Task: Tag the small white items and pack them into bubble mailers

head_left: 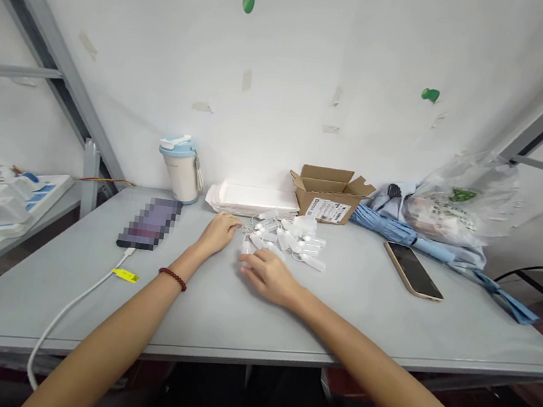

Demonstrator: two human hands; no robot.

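A loose pile of small translucent plastic pieces [292,237], bottle-like and some with thin white loops, lies on the grey table [367,311]. My left hand [218,234], a dark red bead bracelet on its wrist, is at the pile's left edge. Its fingers are pinched together, and whatever is between them is too small to name. At the front of the pile rests my right hand [269,274], palm down with the fingers apart. Its fingertips are close to one translucent piece [246,246]; whether they touch it I cannot tell.
Behind the pile are a stack of flat white packets [256,200] and an open cardboard box [325,201]. A tumbler [180,170] and a phone on a cable [150,223] are to the left. Rightward lie another phone [413,271], a folded blue umbrella [389,227] and a plastic bag [468,204].
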